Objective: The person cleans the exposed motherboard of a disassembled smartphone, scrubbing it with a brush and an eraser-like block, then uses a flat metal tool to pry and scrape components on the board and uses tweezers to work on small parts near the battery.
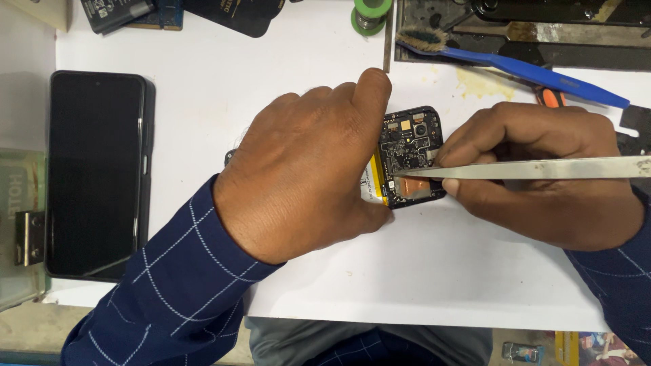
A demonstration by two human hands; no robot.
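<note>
Bystanders on the white desk

A black phone lies face-up, screen dark, near the left edge, with a clear box just left of it. At the top a green solder spool stands left of a dark metal tray; a blue-handled brush lies slantwise across that tray's lower edge.

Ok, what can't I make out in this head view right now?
- Opened phone: its lower body is hidden under the left hand.
- Tweezers: rear end cut off by the right edge; what the tip touches is too small to tell.
- Right hand: fingertips hidden behind the tweezers.
</note>
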